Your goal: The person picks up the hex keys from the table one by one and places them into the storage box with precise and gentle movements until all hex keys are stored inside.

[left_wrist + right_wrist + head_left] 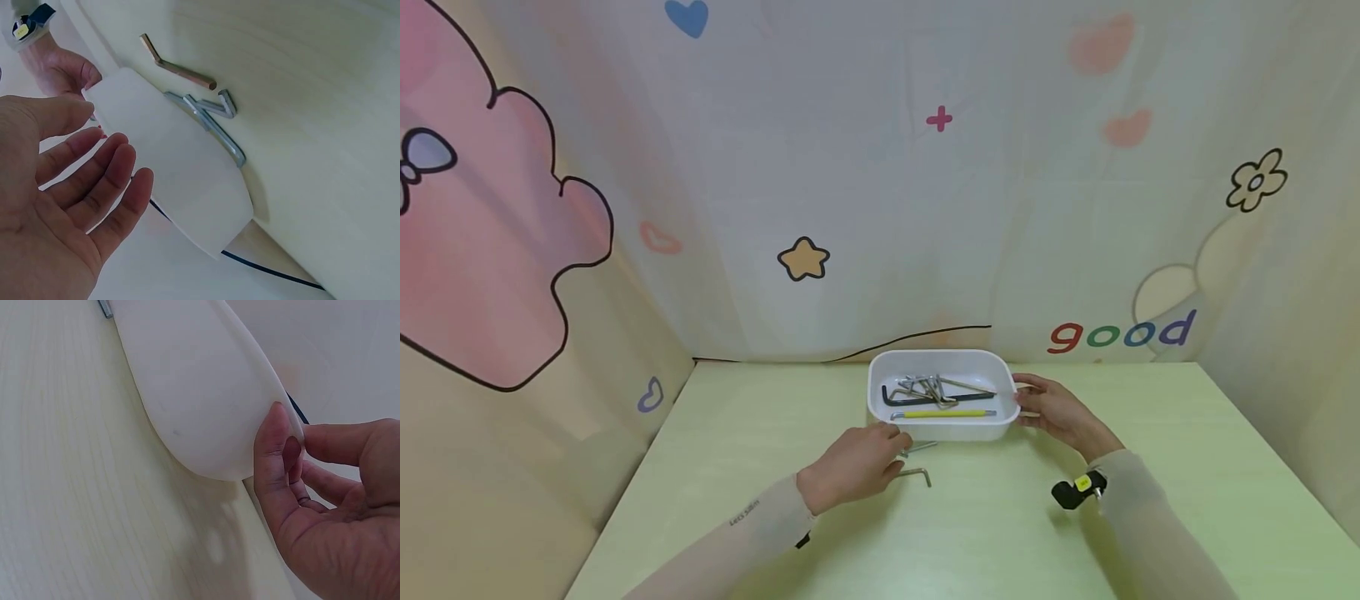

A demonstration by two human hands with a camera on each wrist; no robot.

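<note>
A white box (945, 432), smooth-walled and round-cornered, stands towards the back of the surface (715, 467). Only the head view shows its contents: a jumbled heap of metal hex keys (929, 387), a long black hex key (973, 398) and a straight-lying yellow-sleeved key (943, 414) nearest the front wall.

In front of the box lie a bronze-toned key (182, 73) and two silver keys (215, 130); the left wrist view shows the silver pair crossing, flat-sided and bent, while the head view has them partly behind the left hand (856, 467). That hand's grip is loose, fingers gently bent and holding nothing. The right hand (337, 506) grips the box's end rim between thumb and fingers, clearest in its wrist view, where the surface shows pale wood grain. Behind hangs a printed cloth (880, 183).
</note>
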